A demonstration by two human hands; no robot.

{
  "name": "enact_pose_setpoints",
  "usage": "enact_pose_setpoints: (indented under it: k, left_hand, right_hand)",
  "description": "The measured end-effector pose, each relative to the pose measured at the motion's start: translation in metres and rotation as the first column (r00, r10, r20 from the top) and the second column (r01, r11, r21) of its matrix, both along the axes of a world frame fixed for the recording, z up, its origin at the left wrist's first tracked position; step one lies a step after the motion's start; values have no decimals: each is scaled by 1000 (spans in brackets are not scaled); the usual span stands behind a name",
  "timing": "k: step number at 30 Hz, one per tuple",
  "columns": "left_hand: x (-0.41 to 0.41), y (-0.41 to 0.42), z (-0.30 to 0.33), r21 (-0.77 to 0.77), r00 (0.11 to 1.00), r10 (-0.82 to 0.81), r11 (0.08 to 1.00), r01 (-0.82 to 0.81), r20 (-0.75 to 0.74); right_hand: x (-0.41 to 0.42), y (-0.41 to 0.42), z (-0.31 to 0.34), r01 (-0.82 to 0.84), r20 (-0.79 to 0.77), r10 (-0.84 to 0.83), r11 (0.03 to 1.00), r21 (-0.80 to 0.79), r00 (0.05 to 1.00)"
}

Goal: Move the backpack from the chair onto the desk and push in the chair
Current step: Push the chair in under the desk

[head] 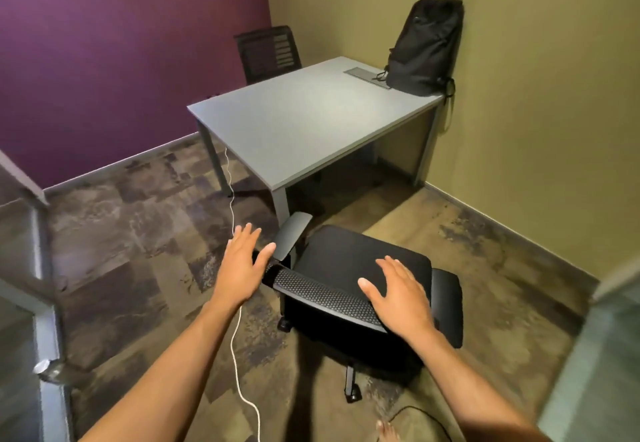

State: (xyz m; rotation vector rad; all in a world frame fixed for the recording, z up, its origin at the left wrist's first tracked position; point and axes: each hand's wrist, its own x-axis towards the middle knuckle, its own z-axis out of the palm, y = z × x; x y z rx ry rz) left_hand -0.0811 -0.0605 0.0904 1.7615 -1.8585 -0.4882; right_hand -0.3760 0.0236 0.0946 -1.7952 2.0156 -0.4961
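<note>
A black backpack (426, 47) stands upright on the far right corner of the grey desk (294, 122), leaning against the yellow wall. A black office chair (356, 265) with a bare seat stands on the floor in front of the desk, away from it, its mesh backrest towards me. My left hand (242, 261) hovers open, fingers spread, just left of the backrest's upper corner and beside the grey armrest (292, 239). My right hand (398, 292) is open above the backrest's top edge; whether it touches the mesh I cannot tell.
A second black chair (268, 51) stands behind the desk by the purple wall. A white cable (235, 337) hangs from the desk and runs across the patterned carpet past my left arm. A grey metal frame (41, 303) stands at the left, and a black cable (422, 414) lies near my feet.
</note>
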Motion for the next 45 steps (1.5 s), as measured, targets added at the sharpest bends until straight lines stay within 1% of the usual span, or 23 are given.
enact_pose_setpoints:
  k: [2,4,7,10,12,17,20,23,26,32,35,37,42,45]
  left_hand:
    - [2,-9,-8,20,998,-42,999,41,43]
    - [5,-15,-17,54,990,-73,996,67,120]
    - [5,-18,-30,112,968,-137,987,116,212]
    - [3,-19,-38,90,927,-183,983,162,329]
    - [4,-19,-37,43,915,-180,983,176,362]
    - [4,-22,-32,-47,901,-165,979,200,402]
    - [1,-25,-35,-113,903,-145,972,207,405]
    - [-2,-29,-38,-168,923,-119,967,191,366]
    - [-3,-35,-38,-189,929,-111,964,188,354]
    - [-1,-48,-36,-145,913,-132,969,201,386]
    - [-7,-55,-35,-128,909,-131,972,197,397]
    - [-13,-59,-35,-119,906,-131,974,193,402]
    - [-30,-68,-36,-117,898,-127,974,193,420]
    - [-40,-77,-37,-108,903,-122,977,182,412]
  right_hand:
    - [2,13,-1,53,-31,-52,998,26,998]
    - [7,23,-2,90,-68,-87,995,43,994]
    - [17,38,-9,115,-185,-111,993,7,976]
    - [23,44,-14,135,-280,-148,989,-65,949]
    - [26,42,-16,160,-316,-172,985,-63,933]
    - [28,34,-19,188,-406,-185,982,-33,895]
    - [29,32,-23,197,-416,-201,979,-52,887]
    - [27,27,-24,223,-383,-246,969,-106,890]
    - [28,22,-27,226,-362,-282,956,-189,888]
    - [30,13,-40,211,-370,-364,895,-393,855]
    - [22,5,-42,194,-376,-381,873,-448,845]
    - [15,0,-41,182,-386,-369,879,-440,845]
    - [-4,-18,-33,202,-387,-312,932,-300,868]
    - [-17,-30,-33,195,-383,-295,941,-278,875]
